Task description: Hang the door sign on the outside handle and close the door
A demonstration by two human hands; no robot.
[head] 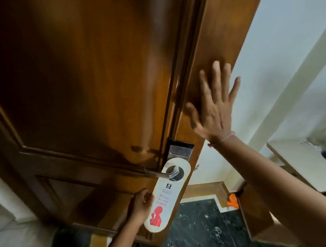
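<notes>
Sign [165,194]: a pale oblong card with rounded ends, its round hole looped over the handle [162,173], so it hangs from the lever and slants down to the left. Red lettering runs down its middle, too blurred to read fully, and a red figure sits near its lower end. The left hand [142,203] pinches the sign's left edge about halfway down, fingers curled over the front of the card, the forearm coming up from the bottom of the view.

The handle is a silver lever pointing left from a metal lock plate [180,151] with a dark slot at its top, fixed near the edge of the door [83,80]. The door is glossy brown wood with raised panels and fills most of the view.

The right hand [213,108] is spread wide, fingers apart and pointing up, held flat against or just over the wooden strip right of the door edge; whether it touches the wood is not clear because of blur. A thin band circles its wrist.

Below lies a dark speckled floor [199,228] with a tan border. Something orange [232,201] lies low on the right, near a pale table [294,165] against the white wall [286,39].
</notes>
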